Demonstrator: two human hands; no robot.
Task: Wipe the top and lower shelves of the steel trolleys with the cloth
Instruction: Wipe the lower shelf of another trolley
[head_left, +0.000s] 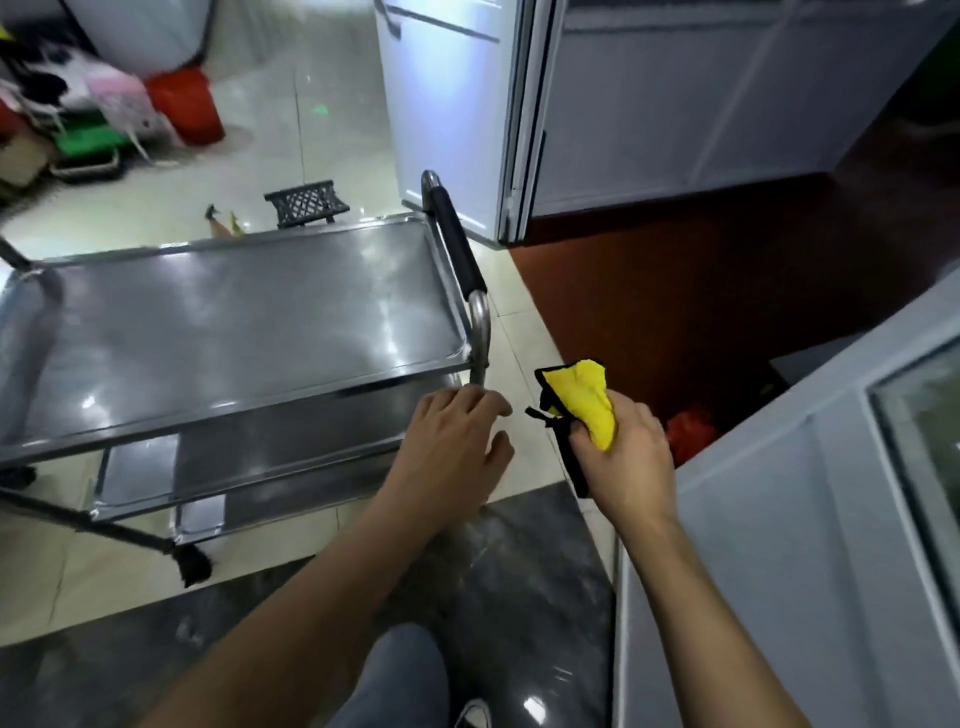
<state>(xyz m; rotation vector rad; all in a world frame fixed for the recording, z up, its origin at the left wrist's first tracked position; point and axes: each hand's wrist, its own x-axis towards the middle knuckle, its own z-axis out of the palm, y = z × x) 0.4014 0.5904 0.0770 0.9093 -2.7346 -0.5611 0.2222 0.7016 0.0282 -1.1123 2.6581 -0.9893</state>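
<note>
A steel trolley stands to my left, its top shelf (234, 322) bare and shiny, with lower shelves (291, 447) showing beneath its near edge. A black-padded handle (457, 244) runs along the trolley's right end. My left hand (452, 447) hovers by the bottom of the handle's steel post, fingers loosely curled, holding nothing. Just to the right, my right hand (623, 457) grips a bunched yellow cloth with black trim (582, 400), held in the air beside the trolley's near right corner.
White cabinet doors (457, 104) stand behind the trolley, and a pale cabinet (779, 519) is close on my right. A black crate (306, 202), a red bucket (187, 104) and clutter sit on the tiled floor at the back left. My knee (400, 675) is below.
</note>
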